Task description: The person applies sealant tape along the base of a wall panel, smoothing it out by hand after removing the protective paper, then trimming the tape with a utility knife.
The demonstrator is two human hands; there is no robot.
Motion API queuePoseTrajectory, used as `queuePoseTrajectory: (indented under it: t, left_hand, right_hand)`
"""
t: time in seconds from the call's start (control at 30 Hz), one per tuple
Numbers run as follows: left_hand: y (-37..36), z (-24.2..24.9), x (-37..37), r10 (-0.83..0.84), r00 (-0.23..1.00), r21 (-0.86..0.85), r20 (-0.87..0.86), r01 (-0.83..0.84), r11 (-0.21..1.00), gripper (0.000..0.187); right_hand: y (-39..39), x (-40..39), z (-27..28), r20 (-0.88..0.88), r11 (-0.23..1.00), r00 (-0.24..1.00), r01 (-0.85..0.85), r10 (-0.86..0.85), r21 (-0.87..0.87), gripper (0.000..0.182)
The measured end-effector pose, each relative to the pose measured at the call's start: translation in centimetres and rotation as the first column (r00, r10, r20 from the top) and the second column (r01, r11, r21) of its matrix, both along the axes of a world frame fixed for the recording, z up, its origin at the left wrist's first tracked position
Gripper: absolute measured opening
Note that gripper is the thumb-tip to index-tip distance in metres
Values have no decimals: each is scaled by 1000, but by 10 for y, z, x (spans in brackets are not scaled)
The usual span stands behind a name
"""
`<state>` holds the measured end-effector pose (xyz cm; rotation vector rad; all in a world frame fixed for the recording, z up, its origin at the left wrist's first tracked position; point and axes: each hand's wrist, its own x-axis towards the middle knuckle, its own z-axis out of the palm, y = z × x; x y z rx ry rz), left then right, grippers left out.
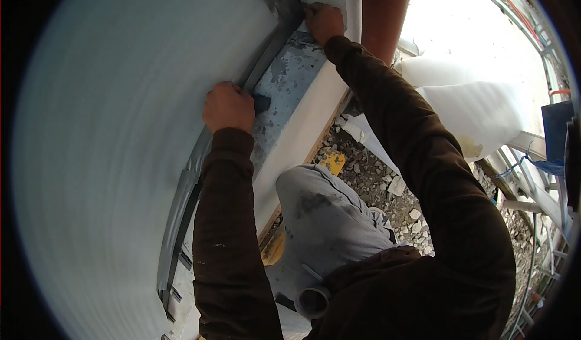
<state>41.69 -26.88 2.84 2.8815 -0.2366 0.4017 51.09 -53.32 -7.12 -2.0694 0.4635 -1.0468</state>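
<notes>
My left hand [230, 107] is closed at the lower edge of a large pale panel [133, 116], fingers curled over a dark grey strip [266, 55] along that edge. A small dark block [261, 102] sticks out beside its fingertips; whether they grip it is hidden. Farther away, at the panel's corner, my right hand [325, 22] is closed against the dark edge, its fingertips hidden. Between the two hands lies a ledge [290, 73] with a patchy blue-grey surface. Nearer me, shiny grey tape [175, 231] runs loosely along the panel's edge.
A reddish-brown pipe [384, 19] stands beyond the ledge's corner. Rubble [417, 219] covers the ground beside my grey-trousered leg [327, 213], with a yellow piece [331, 161] on it. White sheeting [472, 110] and metal ladder-like framing [538, 188] are on the right.
</notes>
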Motion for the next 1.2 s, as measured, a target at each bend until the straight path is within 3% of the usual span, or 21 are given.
queuePoseTrajectory:
  t: [0.23,0.47,0.53,0.57,0.63,0.67,0.7,0.77,0.83,1.0,1.13,1.2]
  left_hand:
    - [-2,-1,7,-10,1000,53,-19,11,999,18]
    - [12,5,3,-31,999,89,-21,33,996,23]
    - [19,11,0,-45,997,51,-67,49,997,24]
    - [22,13,-2,-38,997,51,-63,42,998,24]
    - [27,14,-7,-41,998,51,-40,43,998,25]
    - [28,13,-8,-42,998,53,-43,45,998,25]
    - [29,12,-7,-56,998,55,-34,58,997,26]
    - [31,10,-5,-74,997,59,-21,75,995,27]
    - [33,8,-3,-102,995,24,-1,102,995,36]
    - [33,7,-6,-89,996,53,9,89,995,32]
    - [33,7,-6,-105,994,75,1,104,992,29]
    - [33,7,-6,-108,994,82,-1,108,991,29]
  right_hand:
    - [-2,-4,7,10,998,1000,-22,21,64,26]
    - [0,-16,9,-25,1000,1000,12,-11,23,23]
    - [1,-28,6,160,951,985,-105,60,291,23]
    - [3,-33,4,163,950,984,-113,67,290,23]
    - [10,-46,-2,354,939,916,-273,188,209,29]
    - [12,-55,3,172,898,933,-352,315,265,42]
    - [13,-53,1,171,899,935,-347,311,267,42]
    - [24,-48,9,243,923,906,-376,347,81,43]
    - [28,-44,15,224,908,907,-393,358,142,46]
    - [26,-18,14,85,887,916,-402,393,230,49]
    - [24,-13,12,95,896,915,-404,393,184,53]
    - [20,-6,9,80,899,932,-361,353,247,56]
